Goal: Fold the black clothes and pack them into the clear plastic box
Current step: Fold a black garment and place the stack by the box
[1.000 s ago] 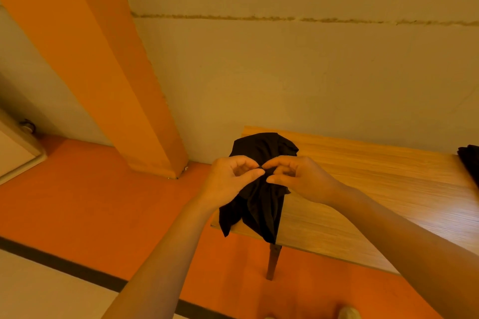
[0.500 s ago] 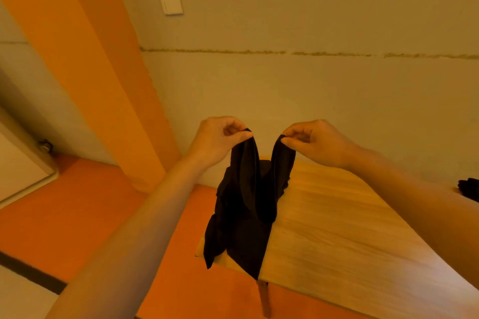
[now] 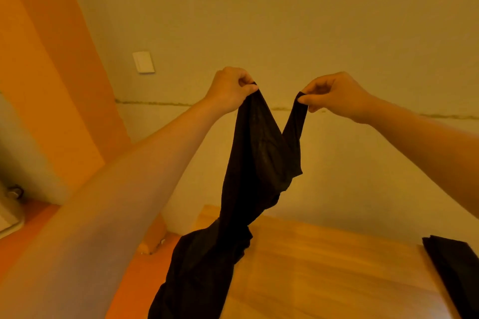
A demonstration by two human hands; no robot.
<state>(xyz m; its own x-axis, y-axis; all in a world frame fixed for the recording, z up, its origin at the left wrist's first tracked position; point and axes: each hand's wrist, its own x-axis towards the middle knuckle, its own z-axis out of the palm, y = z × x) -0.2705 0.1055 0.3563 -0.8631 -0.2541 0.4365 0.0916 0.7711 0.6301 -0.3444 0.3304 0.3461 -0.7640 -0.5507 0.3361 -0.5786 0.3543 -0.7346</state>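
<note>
— Head view: what have the hands got?
— Left hand (image 3: 231, 90) and right hand (image 3: 334, 96) each pinch a top corner of the black garment (image 3: 248, 189), held up over the bench (image 3: 324, 267).
— And its bottom?
— Cut off below. Another dark cloth (image 3: 456, 269) is clipped at right.

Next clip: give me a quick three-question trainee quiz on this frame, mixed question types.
1. True or false: the garment lies flat on the table.
2. Which hands pinch the garment? A) left hand only B) right hand only C) both
3. Fill in: a second dark cloth lies at the table's ___ edge.

Key: 1 false, it hangs from the raised hands. 2 C. 3 right.
</note>
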